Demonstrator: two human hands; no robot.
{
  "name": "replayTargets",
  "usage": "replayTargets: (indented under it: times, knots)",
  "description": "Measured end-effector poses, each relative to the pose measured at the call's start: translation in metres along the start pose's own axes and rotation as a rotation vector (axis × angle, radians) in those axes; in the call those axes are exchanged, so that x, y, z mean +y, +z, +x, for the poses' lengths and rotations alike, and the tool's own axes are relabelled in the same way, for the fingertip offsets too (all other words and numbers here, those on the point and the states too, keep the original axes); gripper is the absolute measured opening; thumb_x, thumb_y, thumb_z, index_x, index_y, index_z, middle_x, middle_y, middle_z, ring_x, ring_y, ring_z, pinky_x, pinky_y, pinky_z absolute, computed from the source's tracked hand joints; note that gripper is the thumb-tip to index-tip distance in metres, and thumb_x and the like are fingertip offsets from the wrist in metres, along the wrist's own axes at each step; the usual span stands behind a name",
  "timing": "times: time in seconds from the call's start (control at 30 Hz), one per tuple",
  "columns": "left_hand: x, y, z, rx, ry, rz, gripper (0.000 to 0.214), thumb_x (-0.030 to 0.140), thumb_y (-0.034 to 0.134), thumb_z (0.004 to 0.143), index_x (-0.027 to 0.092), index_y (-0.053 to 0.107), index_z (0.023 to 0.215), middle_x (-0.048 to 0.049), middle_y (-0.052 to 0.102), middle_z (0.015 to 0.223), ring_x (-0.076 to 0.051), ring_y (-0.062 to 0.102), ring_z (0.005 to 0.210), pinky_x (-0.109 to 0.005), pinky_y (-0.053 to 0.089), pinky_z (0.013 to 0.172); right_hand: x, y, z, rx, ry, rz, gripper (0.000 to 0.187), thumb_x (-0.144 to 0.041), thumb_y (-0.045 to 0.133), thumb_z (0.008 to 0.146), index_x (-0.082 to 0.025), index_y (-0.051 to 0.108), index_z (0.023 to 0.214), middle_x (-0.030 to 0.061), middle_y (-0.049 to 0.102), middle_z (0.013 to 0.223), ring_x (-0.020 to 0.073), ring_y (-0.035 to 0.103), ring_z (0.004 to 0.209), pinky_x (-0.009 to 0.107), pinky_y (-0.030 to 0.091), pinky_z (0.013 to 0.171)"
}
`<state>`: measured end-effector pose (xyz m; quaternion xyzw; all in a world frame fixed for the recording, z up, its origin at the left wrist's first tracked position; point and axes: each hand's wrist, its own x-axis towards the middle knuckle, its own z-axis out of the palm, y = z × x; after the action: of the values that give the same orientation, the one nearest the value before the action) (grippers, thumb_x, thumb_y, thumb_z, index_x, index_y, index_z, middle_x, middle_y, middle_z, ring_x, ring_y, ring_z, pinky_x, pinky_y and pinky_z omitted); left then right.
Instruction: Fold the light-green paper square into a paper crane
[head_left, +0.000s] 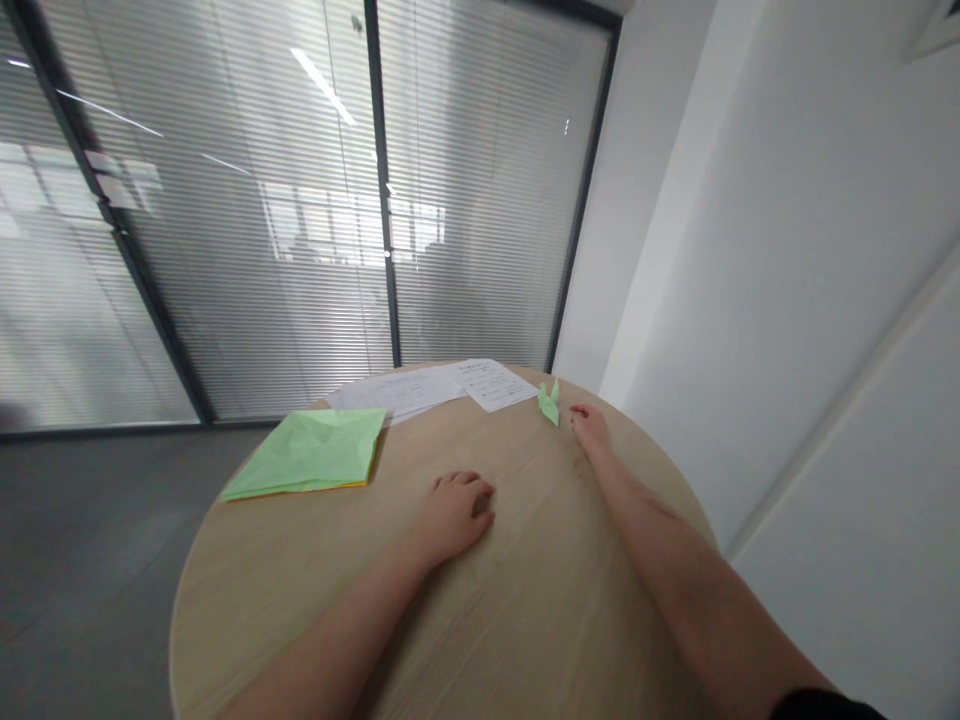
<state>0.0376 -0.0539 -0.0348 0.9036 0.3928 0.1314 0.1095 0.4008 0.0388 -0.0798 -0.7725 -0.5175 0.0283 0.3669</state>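
Note:
My left hand [452,512] rests palm down on the round wooden table [517,600], fingers loosely bent and the thumb apart, holding nothing. Farther off, at the right side of the tabletop, my right hand [590,428] is stretched out with a small gap between thumb and fingers. Just left of its fingertips stands a small folded green paper figure [549,402], like an origami bird; hand and figure are apart. A stack of creased green paper sheets [315,448], with a yellow-orange edge underneath, lies at the table's left, away from both hands.
White printed sheets [491,383] overlap along the table's far edge, behind the green stack. Beyond is a glass partition [480,200] with blinds and dark frames. A white wall [787,300] rises close to the table's right side. Grey floor [97,530] shows at left.

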Motion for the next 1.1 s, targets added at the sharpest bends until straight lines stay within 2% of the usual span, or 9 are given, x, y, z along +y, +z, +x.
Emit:
replayTargets:
  times: [0.1, 0.23, 0.43, 0.53, 0.6, 0.77, 0.9, 0.97, 1.1]
  knots:
    - [-0.01, -0.003, 0.002, -0.021, 0.051, -0.016, 0.04, 0.034, 0.06, 0.084, 0.021, 0.069, 0.121, -0.0102, 0.063, 0.134, -0.029, 0.055, 0.125, -0.043, 0.039, 0.11, -0.007, -0.003, -0.018, 0.065, 0.102, 0.012, 0.04, -0.02, 0.039, 0.089, -0.02, 0.068, 0.117, 0.0099, 0.072, 0.109, 0.0228, 0.067, 0.1, 0.032, 0.049, 0.086]
    - [-0.018, -0.003, 0.003, -0.015, 0.111, -0.027, 0.04, 0.032, 0.06, 0.083, 0.02, 0.069, 0.12, -0.0106, 0.065, 0.131, -0.028, 0.057, 0.123, -0.041, 0.041, 0.109, -0.019, -0.007, -0.046, 0.08, 0.148, 0.018, 0.032, -0.024, 0.047, 0.088, -0.022, 0.072, 0.107, 0.0075, 0.073, 0.109, 0.0234, 0.067, 0.102, 0.031, 0.049, 0.087]
    - [-0.022, -0.004, 0.001, -0.013, 0.134, -0.103, 0.032, 0.03, 0.06, 0.084, 0.018, 0.073, 0.11, -0.0097, 0.072, 0.113, -0.025, 0.065, 0.107, -0.036, 0.048, 0.099, -0.026, -0.014, -0.072, 0.078, 0.204, 0.021, 0.035, -0.028, 0.046, 0.089, -0.02, 0.071, 0.111, 0.0107, 0.073, 0.107, 0.0263, 0.068, 0.1, 0.033, 0.05, 0.082]
    - [-0.03, -0.011, 0.001, 0.028, 0.028, -0.162, 0.031, 0.028, 0.059, 0.084, 0.019, 0.073, 0.111, -0.0074, 0.074, 0.111, -0.023, 0.067, 0.103, -0.033, 0.05, 0.095, -0.021, -0.009, -0.069, 0.03, 0.154, 0.033, 0.032, -0.03, 0.047, 0.088, -0.023, 0.072, 0.109, 0.0075, 0.074, 0.106, 0.0244, 0.069, 0.096, 0.032, 0.05, 0.08]
    - [-0.039, -0.021, 0.0, 0.11, -0.06, -0.146, 0.028, 0.025, 0.058, 0.085, 0.021, 0.075, 0.108, -0.0064, 0.074, 0.112, -0.022, 0.067, 0.105, -0.032, 0.049, 0.097, -0.017, -0.005, -0.066, -0.017, 0.1, 0.036, 0.031, -0.031, 0.049, 0.088, -0.025, 0.072, 0.108, 0.0059, 0.074, 0.104, 0.0232, 0.069, 0.094, 0.031, 0.049, 0.08]
    - [-0.073, -0.055, -0.006, 0.347, -0.264, 0.068, 0.029, 0.022, 0.053, 0.089, 0.018, 0.074, 0.109, -0.0083, 0.072, 0.118, -0.024, 0.064, 0.113, -0.033, 0.045, 0.104, -0.023, -0.006, -0.065, -0.125, 0.052, 0.056, 0.03, -0.029, 0.049, 0.088, -0.026, 0.073, 0.106, 0.0045, 0.074, 0.103, 0.0218, 0.068, 0.093, 0.03, 0.048, 0.079]
    - [-0.108, -0.076, -0.013, 0.263, -0.472, 0.255, 0.033, 0.021, 0.057, 0.084, 0.019, 0.072, 0.114, -0.0099, 0.07, 0.125, -0.027, 0.064, 0.116, -0.036, 0.046, 0.105, -0.037, -0.01, -0.068, -0.147, 0.055, 0.064, 0.029, -0.026, 0.051, 0.088, -0.026, 0.073, 0.107, 0.0038, 0.074, 0.103, 0.0221, 0.068, 0.092, 0.029, 0.047, 0.077]
    - [-0.123, -0.083, -0.017, 0.227, -0.515, 0.308, 0.038, 0.017, 0.054, 0.084, 0.019, 0.071, 0.118, -0.0101, 0.07, 0.126, -0.027, 0.063, 0.118, -0.035, 0.046, 0.105, -0.041, -0.01, -0.07, -0.156, 0.045, 0.084, 0.027, -0.026, 0.052, 0.088, -0.028, 0.073, 0.105, 0.0019, 0.074, 0.103, 0.0209, 0.068, 0.091, 0.028, 0.046, 0.075]
    - [-0.14, -0.097, -0.031, 0.236, -0.623, 0.342, 0.048, 0.007, 0.047, 0.082, 0.019, 0.07, 0.123, -0.0098, 0.068, 0.129, -0.025, 0.064, 0.119, -0.032, 0.046, 0.104, -0.04, -0.006, -0.072, -0.202, 0.003, 0.1, 0.026, -0.026, 0.054, 0.087, -0.028, 0.073, 0.104, 0.0017, 0.075, 0.1, 0.0202, 0.067, 0.088, 0.027, 0.044, 0.071]
